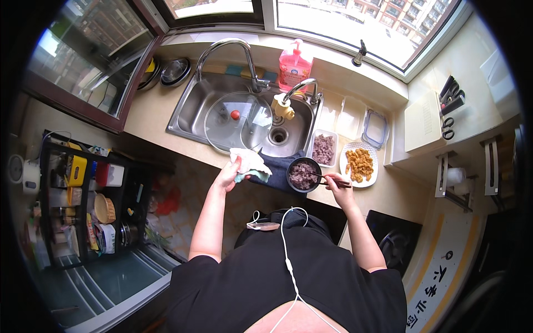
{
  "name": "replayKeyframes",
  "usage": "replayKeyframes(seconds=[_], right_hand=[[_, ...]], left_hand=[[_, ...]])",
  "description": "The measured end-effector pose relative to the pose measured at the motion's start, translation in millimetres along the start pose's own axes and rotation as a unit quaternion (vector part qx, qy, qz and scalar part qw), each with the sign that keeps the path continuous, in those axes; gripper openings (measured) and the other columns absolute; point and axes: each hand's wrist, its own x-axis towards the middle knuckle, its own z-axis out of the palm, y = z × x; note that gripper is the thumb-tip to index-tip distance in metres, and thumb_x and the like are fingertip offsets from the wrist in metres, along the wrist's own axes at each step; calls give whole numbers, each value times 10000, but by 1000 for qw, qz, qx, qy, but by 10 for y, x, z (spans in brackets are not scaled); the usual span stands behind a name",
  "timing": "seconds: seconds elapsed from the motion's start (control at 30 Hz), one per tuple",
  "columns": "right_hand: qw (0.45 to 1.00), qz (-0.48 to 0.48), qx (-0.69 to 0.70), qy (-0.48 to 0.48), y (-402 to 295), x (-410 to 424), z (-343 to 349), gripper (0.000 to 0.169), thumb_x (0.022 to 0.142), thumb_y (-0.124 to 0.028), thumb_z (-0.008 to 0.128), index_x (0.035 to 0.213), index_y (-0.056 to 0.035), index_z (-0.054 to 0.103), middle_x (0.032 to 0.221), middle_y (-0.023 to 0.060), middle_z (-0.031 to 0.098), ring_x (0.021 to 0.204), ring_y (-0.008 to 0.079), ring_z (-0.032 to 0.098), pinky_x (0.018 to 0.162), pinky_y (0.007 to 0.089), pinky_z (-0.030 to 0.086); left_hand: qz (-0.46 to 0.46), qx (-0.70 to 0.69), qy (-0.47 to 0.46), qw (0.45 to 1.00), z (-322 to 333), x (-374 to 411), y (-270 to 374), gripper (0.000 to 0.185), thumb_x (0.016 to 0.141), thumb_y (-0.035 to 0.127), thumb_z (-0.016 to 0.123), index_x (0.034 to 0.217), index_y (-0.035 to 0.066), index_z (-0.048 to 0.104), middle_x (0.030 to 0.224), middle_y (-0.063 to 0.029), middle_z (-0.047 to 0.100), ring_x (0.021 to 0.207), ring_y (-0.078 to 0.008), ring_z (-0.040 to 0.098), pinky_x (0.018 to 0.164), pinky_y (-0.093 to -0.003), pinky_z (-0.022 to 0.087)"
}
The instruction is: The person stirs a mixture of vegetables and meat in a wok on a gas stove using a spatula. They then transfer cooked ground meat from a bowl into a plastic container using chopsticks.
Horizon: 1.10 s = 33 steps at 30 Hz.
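My left hand [228,175] is closed on a white and pale green cloth [250,163], held at the front edge of the sink. Chopsticks [336,182] are in my right hand [340,187], their tips reaching over a dark bowl [317,163] of purplish cooked rice [302,174]. The bowl stands at the counter's front edge, against a dark blue cloth [277,168]. Behind it is a clear plastic container [335,145] with more purplish rice [323,148]. A white plate [347,156] of browned food pieces [359,165] lies to the right.
A glass lid [220,125] lies across the steel double sink [183,135], below two faucets. A pink pump bottle [295,66] stands behind. Empty clear containers [352,118] and a blue-rimmed lid [375,128] sit at the right. A cooktop [410,231] is nearer me; a black shelf rack [83,245] stands left.
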Motion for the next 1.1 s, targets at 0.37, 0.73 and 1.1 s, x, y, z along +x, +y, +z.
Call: replayKeyframes(seconds=[0.37,0.73,1.1], right_hand=[[998,24,50,4,132,-14,-28,165,934,-172,591,1012,-37,646,909,37,664,811,129,644,680,268,549],[996,16,85,23,89,-58,-14,168,924,-176,610,991,-33,668,865,50,669,781,117,636,661,258,545],[997,31,68,26,143,-88,-54,181,927,-172,602,1021,-22,638,911,60,670,840,144,653,691,276,557]], left_hand=[[66,-156,-120,978,-41,98,724,499,789,-99,587,1242,58,449,1057,-78,584,778,-103,560,607,-206,441],[256,-141,15,956,491,445,1807,313,810,-7,641,1103,97,605,932,-3,625,857,-136,598,754,-305,509],[345,96,97,929,384,625,2077,323,807,-57,627,1113,17,554,938,-60,637,842,-138,609,779,-275,502]])
